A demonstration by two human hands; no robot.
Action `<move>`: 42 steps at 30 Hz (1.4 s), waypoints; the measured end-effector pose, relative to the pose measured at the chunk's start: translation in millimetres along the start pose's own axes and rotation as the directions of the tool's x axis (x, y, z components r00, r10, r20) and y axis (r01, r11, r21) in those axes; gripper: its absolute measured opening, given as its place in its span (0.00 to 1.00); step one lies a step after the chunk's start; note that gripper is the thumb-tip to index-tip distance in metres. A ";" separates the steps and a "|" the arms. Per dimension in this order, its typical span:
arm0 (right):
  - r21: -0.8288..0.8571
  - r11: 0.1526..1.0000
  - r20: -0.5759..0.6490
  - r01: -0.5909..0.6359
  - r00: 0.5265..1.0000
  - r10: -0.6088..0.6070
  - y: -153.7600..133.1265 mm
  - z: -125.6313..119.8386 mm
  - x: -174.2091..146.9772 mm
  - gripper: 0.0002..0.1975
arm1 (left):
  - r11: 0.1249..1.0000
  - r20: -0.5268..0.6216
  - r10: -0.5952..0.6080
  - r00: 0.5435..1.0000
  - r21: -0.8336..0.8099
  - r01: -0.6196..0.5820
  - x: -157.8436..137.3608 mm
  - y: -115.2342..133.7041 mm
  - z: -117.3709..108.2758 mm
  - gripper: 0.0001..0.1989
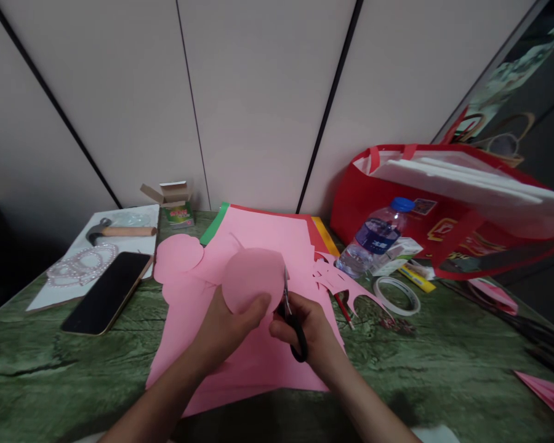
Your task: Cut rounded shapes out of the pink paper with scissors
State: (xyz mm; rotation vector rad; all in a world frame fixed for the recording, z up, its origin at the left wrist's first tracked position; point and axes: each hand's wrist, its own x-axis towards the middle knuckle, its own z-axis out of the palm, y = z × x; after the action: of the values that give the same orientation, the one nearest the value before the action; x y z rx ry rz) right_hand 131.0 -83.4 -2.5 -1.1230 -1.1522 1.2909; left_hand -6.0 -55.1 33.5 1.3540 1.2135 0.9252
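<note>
My left hand pinches a rounded pink paper piece, thumb on top and the other fingers hidden beneath it. Black-handled scissors are in my right hand, their blades pointing away from me at the right edge of that piece. Whether the blades are apart I cannot tell. Under both hands lies a stack of large pink paper sheets. Several rounded pink cutouts rest at the stack's left side. Jagged pink scraps are at its right.
To the left are a phone, a hammer, a bead string and a small open box. On the right stand a water bottle and a red bag, with a tape roll nearer me. A panelled wall closes the back.
</note>
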 end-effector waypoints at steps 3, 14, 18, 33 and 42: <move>-0.008 1.000 0.002 0.001 1.000 -0.001 3.2 -0.7 0.4 0.08 | 1.000 -0.007 0.017 1.000 0.010 -0.017 0.9 -1.4 -0.8 0.16; -0.013 1.000 -0.013 -0.010 1.000 0.010 2.7 0.2 0.3 0.08 | 1.000 -0.087 -0.024 0.996 -0.003 0.023 -2.2 9.0 4.2 0.16; -0.013 1.000 -0.024 -0.026 0.999 0.026 1.1 1.4 0.5 0.09 | 1.000 -0.057 0.006 0.998 -0.016 -0.007 -1.5 11.5 4.6 0.11; -0.025 0.999 -0.042 -0.036 0.999 0.035 -3.5 3.6 0.0 0.07 | 1.000 -0.038 0.002 0.999 -0.001 -0.002 2.6 -6.0 -1.9 0.12; -0.026 0.998 -0.055 -0.055 0.997 0.053 -5.0 4.3 -0.4 0.06 | 1.000 -0.065 -0.010 0.998 -0.020 0.009 2.8 -4.3 -1.0 0.13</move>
State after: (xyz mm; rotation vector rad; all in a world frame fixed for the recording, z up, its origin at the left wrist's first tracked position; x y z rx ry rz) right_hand 127.2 -83.8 2.9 -1.2095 -1.1088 1.2815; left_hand -7.3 -52.4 29.2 1.3099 1.2564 0.9790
